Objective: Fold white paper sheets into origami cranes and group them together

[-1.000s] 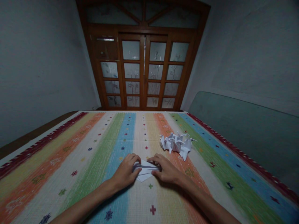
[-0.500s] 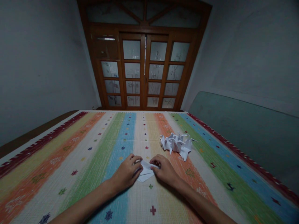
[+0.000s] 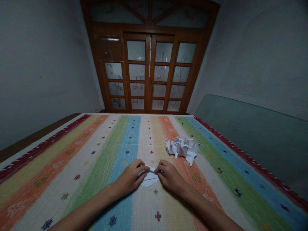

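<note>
A small folded sheet of white paper (image 3: 150, 180) lies on the striped cloth in front of me, one corner pointing toward me. My left hand (image 3: 133, 175) pinches its left side near the upper edge. On the opposite side, my right hand (image 3: 169, 175) grips the paper between thumb and fingers. The fingertips of both hands are close together along the far edge, and they hide the paper's left and right ends. Beyond my right hand sits a cluster of folded white paper figures (image 3: 183, 149) that look like origami cranes, touching one another.
A multicoloured striped tablecloth (image 3: 96, 166) covers the table. Against the right wall stands a pale green panel (image 3: 252, 138). Wooden doors with glass panes (image 3: 149, 73) rise behind the table's far edge.
Both hands have moved inward along the paper's far edge, bringing their fingertips closer together. The far edge now appears raised or folded over. The cluster of paper figures has not moved.
</note>
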Demonstrator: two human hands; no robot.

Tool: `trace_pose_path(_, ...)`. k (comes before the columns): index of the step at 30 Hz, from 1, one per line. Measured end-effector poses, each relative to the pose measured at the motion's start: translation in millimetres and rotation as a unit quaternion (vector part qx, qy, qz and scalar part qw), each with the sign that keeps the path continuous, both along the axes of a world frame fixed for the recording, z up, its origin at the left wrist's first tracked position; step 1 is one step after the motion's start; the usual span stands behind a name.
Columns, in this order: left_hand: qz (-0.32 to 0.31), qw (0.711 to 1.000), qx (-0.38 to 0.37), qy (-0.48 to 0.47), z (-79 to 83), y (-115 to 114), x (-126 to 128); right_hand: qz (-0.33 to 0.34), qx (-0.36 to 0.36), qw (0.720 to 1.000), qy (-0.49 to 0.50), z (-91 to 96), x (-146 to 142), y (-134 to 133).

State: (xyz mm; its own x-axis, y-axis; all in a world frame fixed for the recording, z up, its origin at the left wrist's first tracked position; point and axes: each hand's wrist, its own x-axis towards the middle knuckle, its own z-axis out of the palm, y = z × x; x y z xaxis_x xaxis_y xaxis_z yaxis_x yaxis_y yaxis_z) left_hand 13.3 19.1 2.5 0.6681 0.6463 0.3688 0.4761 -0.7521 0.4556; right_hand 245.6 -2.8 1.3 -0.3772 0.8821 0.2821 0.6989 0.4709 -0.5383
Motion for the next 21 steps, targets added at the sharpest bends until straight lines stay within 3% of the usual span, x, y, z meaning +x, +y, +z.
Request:
trace_pose_path(7,-0.005,0.999,0.048,0.021,-2.9,-1,0,0.070,-0.003,0.996,-0.051,12.1,7,-3)
trace_pose_path(21,0.024,0.999,0.034,-0.004,-1.5,-6,4,0.041,-0.026,0.998,-0.036,10.2,5,-3)
